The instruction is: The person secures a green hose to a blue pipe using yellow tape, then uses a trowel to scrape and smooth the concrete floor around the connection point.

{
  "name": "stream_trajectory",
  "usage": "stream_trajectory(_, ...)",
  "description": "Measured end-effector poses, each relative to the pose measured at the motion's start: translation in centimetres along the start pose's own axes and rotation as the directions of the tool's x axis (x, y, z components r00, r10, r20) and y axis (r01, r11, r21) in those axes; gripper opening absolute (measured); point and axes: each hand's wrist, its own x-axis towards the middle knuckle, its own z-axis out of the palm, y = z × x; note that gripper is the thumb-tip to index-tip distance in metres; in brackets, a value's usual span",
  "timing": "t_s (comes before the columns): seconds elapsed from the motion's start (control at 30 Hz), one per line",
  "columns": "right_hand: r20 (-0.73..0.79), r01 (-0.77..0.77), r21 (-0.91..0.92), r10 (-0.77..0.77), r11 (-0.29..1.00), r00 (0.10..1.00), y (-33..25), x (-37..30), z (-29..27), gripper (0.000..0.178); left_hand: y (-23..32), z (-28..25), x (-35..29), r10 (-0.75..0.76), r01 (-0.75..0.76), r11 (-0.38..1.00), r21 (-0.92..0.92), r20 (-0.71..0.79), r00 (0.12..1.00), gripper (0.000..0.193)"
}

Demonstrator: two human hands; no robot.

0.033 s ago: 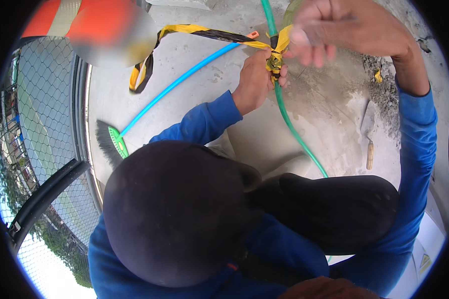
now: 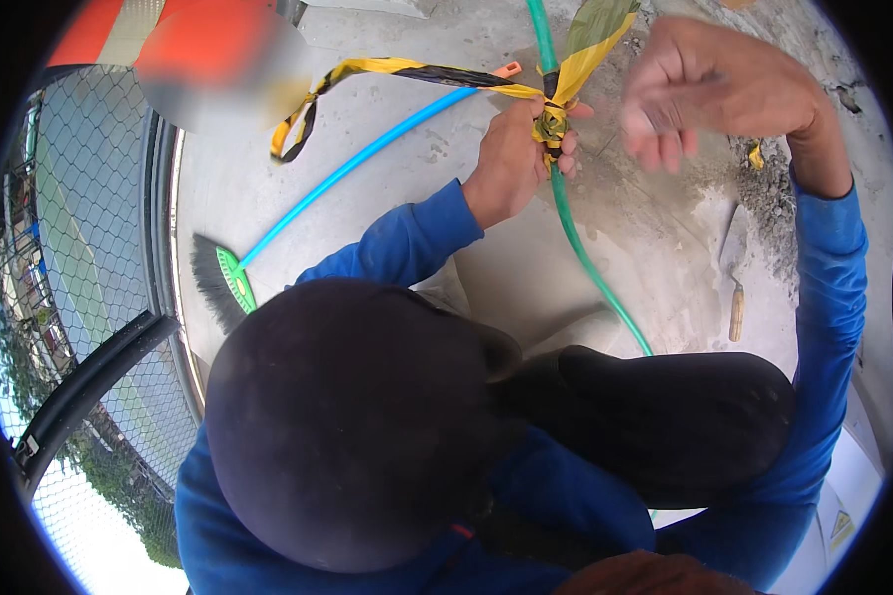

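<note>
My left hand is closed around a green hose, at a knot of yellow-and-black striped tape wrapped on it. Its fingertips show on the right side of the knot. One long tail of tape trails left and ends in a fold above the floor. Another broad, partly see-through tape end rises up and right from the knot. My right hand, slightly blurred, hovers to the right, apart from the tape. Its fingers are loosely bent and apart, with nothing visible in them.
A broom with blue handle and green head lies at left. A wood-handled trowel lies right, near rubble and a yellow scrap. Chain-link fence borders the left; a dark-covered knee is below.
My right hand has moved right, away from the knot, uncovering the upper tape end. The left tape tail has swung slightly up and right. My left hand keeps its grip.
</note>
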Motion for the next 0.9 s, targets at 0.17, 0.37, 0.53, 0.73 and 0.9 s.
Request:
stream_trajectory(0.17, -0.333, 0.103, -0.382, -0.240, 0.919, 0.912, 8.6, 5.1, 4.9, 0.046, 2.1, -2.4, -0.4, -0.116, 0.149, 0.976, -0.159, 0.200, 0.973, 0.044)
stream_trajectory(0.37, -0.493, 0.426, -0.454, -0.619, 0.783, 0.612, 11.1, 9.1, 6.5, 0.023, 3.2, -1.0, 0.4, -0.159, 0.242, 0.952, -0.186, 0.372, 0.914, 0.046)
stream_trajectory(0.53, -0.360, 0.259, 0.041, -0.228, 0.965, 0.905, 12.2, 6.9, 6.4, 0.025, 3.8, -2.3, 0.4, -0.193, 0.271, 0.942, -0.198, 0.338, 0.921, 0.048)
stream_trajectory(0.73, -0.421, 0.173, 0.374, 0.000, 0.911, 0.907, 13.9, 4.7, 9.5, 0.038, 4.8, -1.2, 0.1, -0.140, 0.121, 0.986, 0.115, 0.176, 0.974, 0.041)
stream_trajectory(0.9, -0.367, 0.047, 0.570, 0.203, 0.820, 0.908, 11.6, 1.4, 10.2, 0.042, 5.6, -2.4, 1.8, -0.119, -0.032, 0.772, 0.635, 0.194, 0.974, 0.037)
